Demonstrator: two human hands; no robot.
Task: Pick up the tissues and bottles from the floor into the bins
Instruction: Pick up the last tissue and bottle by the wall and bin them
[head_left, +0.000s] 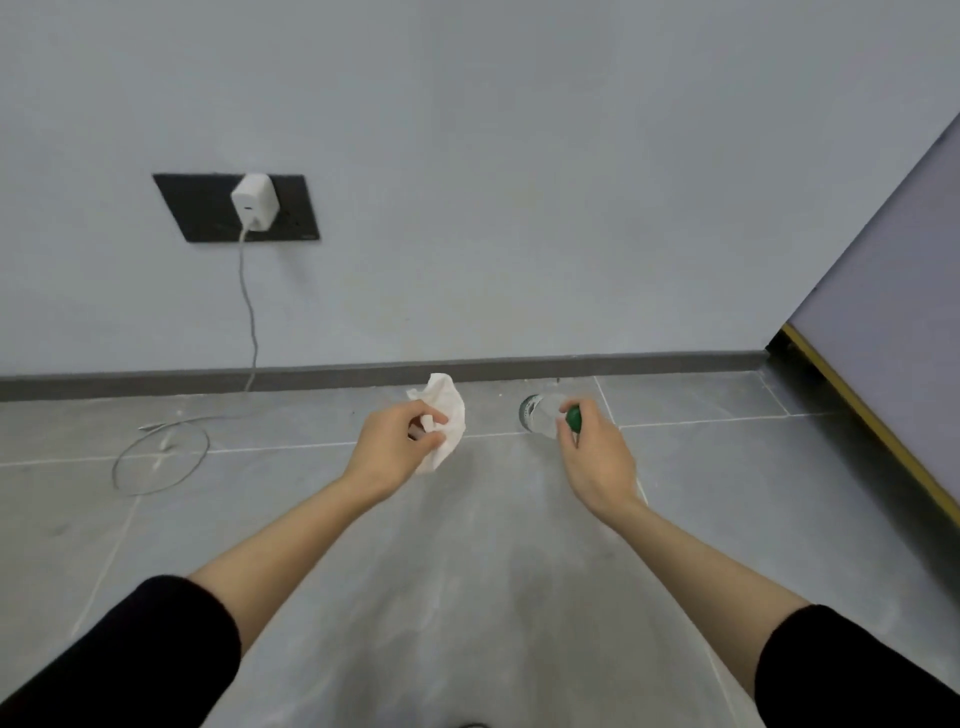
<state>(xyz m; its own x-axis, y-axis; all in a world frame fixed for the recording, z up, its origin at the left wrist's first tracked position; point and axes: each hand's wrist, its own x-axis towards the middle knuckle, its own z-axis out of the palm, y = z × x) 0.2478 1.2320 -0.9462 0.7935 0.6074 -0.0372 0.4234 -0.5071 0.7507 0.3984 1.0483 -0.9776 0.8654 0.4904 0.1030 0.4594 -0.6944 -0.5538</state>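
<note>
Your left hand (395, 449) pinches the tissue (448, 413) between thumb and fingertips (438, 417); your right hand (597, 454) curls round the bottle (540, 413) at its green cap (574, 417) (a carrying grip, I judge). Both appear lifted. No bins in view.

Soft, even light fills the room, cool and greyish, with no hard shadows, only a faint dull sheen on the floor (493, 519) tiles between the arms. The wide lens bows the skirting board (363, 371) and skews the socket plate (200, 208). The bottle (540, 415) looks smeared and soft; the black sleeves (130, 649) lose all detail.
</note>
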